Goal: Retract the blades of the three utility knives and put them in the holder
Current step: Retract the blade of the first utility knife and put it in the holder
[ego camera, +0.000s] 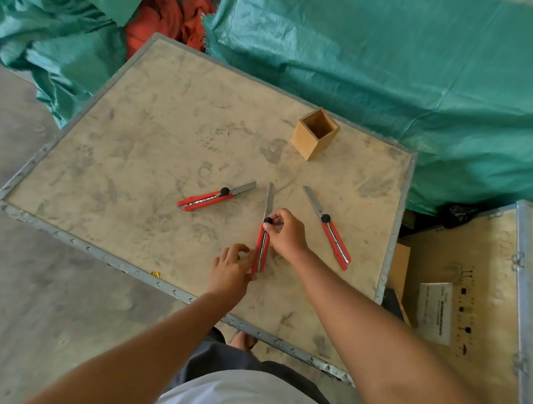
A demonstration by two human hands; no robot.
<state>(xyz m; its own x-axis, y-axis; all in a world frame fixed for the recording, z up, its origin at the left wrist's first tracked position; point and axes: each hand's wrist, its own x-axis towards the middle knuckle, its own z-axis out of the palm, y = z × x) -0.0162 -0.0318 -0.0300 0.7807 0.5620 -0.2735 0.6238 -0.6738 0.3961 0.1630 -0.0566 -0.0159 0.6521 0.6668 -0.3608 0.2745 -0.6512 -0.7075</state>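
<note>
Three red utility knives lie on a plywood crate top point(139, 153), all with blades extended. The middle knife point(262, 246) points away from me. My right hand point(285, 233) pinches its black slider knob, and my left hand point(231, 269) grips the rear end of its red handle. The left knife point(212, 198) lies apart, its blade pointing right. The right knife point(331, 227) lies to the right of my right hand, blade pointing up-left. The square wooden holder point(314, 136) stands upright and empty, farther back on the crate.
Metal edging point(83, 245) rims the crate top. Green tarpaulin point(402, 61) covers things behind and to the left, with red cloth point(163, 17) between. A second wooden crate point(475, 290) with a paper label stands at the right. Concrete floor is at the left.
</note>
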